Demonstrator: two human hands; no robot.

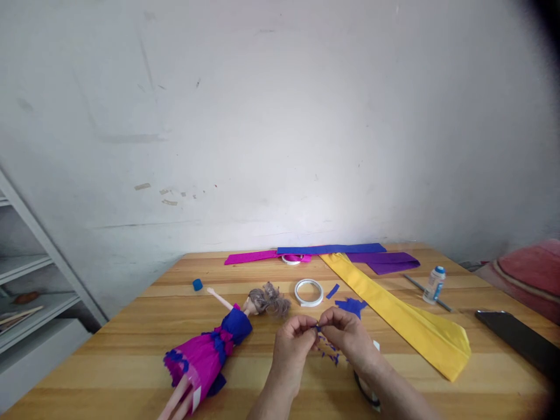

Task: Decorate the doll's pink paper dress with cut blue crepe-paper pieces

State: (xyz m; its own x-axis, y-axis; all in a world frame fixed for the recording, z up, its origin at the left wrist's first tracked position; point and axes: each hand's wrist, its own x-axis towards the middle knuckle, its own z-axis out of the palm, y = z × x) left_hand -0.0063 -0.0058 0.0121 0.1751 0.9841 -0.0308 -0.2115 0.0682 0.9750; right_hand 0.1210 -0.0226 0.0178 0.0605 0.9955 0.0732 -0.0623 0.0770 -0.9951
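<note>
My left hand (292,345) and my right hand (350,338) meet fingertip to fingertip over the table, both closed in a pinch. Between them is a tiny blue paper piece (319,328), mostly covered by the fingers. Small blue scraps (336,359) are scattered on the wood just below. Past my right hand lies a larger cut blue paper piece (351,306), with a short blue strip (333,291) near it. To the left a doll (236,326) in a magenta and blue paper dress lies on its back, its head toward my hands.
A white tape roll (308,293) lies beyond my hands. Yellow paper (394,309), blue (332,249) and purple strips (394,261) stretch behind. Rightward are a glue bottle (434,285), a grey stick (415,284) and a black phone (516,338). A black loop (366,394) shows beneath my right forearm.
</note>
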